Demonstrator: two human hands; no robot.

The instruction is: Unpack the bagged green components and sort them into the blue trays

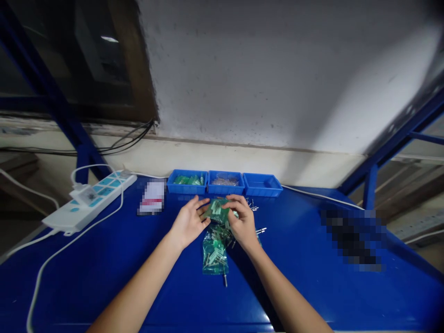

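We hold a small clear plastic bag of green parts between both hands above the blue table, our left hand pinching its left edge and our right hand gripping its right edge with curled fingers. Just below lies a second clear bag of green, pin-like components, with loose metal pins scattered beside it. Behind stand three shallow blue plastic trays; a white power strip lies at far left.

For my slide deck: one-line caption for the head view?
Both hands, left hand and right hand, hold a green bag over a blue table.
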